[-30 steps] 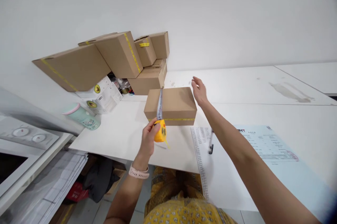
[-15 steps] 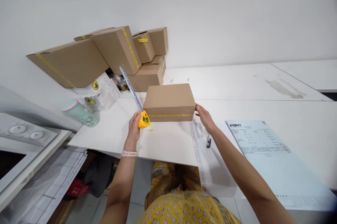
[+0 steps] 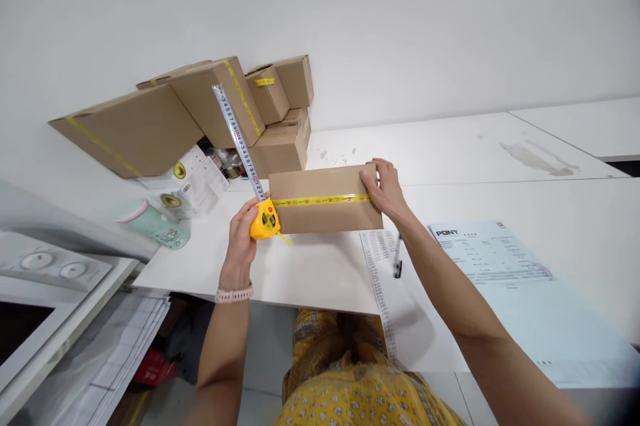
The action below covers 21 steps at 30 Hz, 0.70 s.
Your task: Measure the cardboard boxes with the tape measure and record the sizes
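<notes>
My left hand point(image 3: 241, 233) is closed around a yellow tape measure point(image 3: 265, 220), whose silver blade point(image 3: 240, 146) sticks out up and away to the left. Right beside it is a brown cardboard box point(image 3: 325, 218), its long side with a strip of yellow tape facing me. At the box's upper right corner my right hand point(image 3: 384, 187) grips it, thumb on the taped side and fingers over the far edge. The box looks tilted, and I cannot tell whether its lower edge rests on the table point(image 3: 300, 273).
Several taped cardboard boxes point(image 3: 135, 126) are stacked at the back left. A green tumbler point(image 3: 157, 223) and a white avocado-print box point(image 3: 197, 183) stand before them. On the right lie a pen point(image 3: 398, 265), a printed sheet point(image 3: 415, 319) and a pale blue document point(image 3: 500, 273). A white appliance point(image 3: 50, 273) is at left.
My right hand has moved from the box's right side up to its top corner, and the box has tipped so its taped side shows more. The tape measure's blade has swung slightly left.
</notes>
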Each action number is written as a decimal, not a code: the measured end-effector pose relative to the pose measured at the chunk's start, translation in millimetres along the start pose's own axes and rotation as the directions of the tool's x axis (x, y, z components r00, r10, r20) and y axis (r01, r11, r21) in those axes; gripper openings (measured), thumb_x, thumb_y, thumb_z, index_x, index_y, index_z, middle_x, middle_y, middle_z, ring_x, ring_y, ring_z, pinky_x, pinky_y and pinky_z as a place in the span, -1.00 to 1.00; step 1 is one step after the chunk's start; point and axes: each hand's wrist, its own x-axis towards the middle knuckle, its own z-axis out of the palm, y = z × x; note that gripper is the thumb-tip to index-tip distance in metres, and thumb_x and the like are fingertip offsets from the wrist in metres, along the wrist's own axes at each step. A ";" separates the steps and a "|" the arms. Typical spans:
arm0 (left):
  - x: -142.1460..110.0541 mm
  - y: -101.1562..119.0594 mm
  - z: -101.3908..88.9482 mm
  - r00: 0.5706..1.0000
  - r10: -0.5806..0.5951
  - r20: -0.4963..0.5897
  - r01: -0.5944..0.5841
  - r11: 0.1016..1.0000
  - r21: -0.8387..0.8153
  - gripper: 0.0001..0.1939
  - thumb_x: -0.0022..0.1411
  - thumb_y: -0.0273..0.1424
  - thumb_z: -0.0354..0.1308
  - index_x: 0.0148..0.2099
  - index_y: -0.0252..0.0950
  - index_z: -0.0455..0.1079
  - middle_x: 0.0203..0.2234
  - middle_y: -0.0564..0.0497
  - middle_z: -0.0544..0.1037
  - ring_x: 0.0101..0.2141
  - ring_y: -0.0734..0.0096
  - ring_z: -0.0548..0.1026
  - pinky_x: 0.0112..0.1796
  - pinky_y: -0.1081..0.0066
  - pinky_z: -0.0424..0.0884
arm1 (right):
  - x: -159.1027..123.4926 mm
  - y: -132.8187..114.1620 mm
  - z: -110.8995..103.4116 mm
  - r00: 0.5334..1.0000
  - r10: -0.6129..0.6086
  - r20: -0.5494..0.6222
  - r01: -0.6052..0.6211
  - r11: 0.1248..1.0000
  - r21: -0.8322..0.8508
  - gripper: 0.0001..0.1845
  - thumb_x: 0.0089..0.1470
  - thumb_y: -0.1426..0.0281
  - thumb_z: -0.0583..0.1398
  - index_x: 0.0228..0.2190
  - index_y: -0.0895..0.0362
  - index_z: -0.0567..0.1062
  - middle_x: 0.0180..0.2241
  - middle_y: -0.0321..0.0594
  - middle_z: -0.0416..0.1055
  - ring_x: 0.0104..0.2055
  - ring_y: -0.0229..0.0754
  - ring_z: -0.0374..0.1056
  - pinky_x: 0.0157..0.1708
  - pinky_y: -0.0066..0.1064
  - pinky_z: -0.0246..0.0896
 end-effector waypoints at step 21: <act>-143.7 -78.5 48.5 0.848 -0.522 0.092 0.529 0.845 -0.081 -0.45 -0.02 -0.09 0.46 -0.03 -0.29 0.59 -0.25 -0.14 0.60 -0.32 0.20 0.56 -0.30 0.29 0.51 | 17.5 -36.4 22.2 0.876 -0.442 0.194 0.480 0.751 -0.454 -0.49 0.24 0.53 -0.09 0.11 0.11 0.43 -0.18 -0.08 0.51 -0.10 0.02 0.32 0.04 -0.13 0.04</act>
